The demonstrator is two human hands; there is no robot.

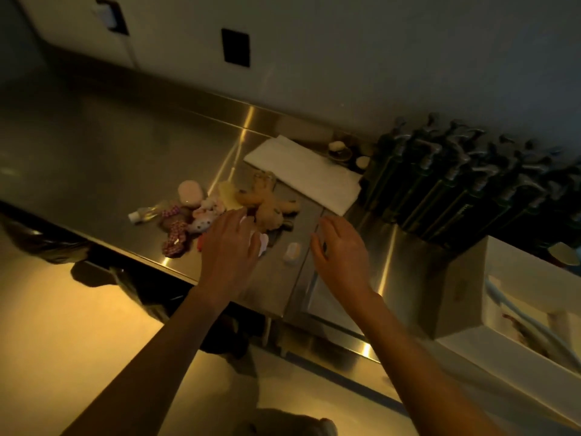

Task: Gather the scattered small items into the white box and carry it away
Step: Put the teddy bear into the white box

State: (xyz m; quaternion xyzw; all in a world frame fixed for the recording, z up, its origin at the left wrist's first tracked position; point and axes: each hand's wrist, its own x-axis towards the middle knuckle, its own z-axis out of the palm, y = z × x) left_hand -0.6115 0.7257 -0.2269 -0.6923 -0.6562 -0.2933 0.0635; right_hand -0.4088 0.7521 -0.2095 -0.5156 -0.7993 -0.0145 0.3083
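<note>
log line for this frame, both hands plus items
left hand: open, over toy pile | right hand: open, empty | brown plush: on steel counter | phase: gathering

left hand (pixel 231 247): covers a small white-and-pink item (pixel 262 243); only its edge shows, kind unreadable
brown plush toy (pixel 267 206): head end partly behind the left fingers
dark pump bottles (pixel 471 184): blurred, labels unreadable, row cut by right edge
box at right (pixel 503 309): cut by edge, contents unclear
small jars (pixel 339 149): too dim to identify
</note>
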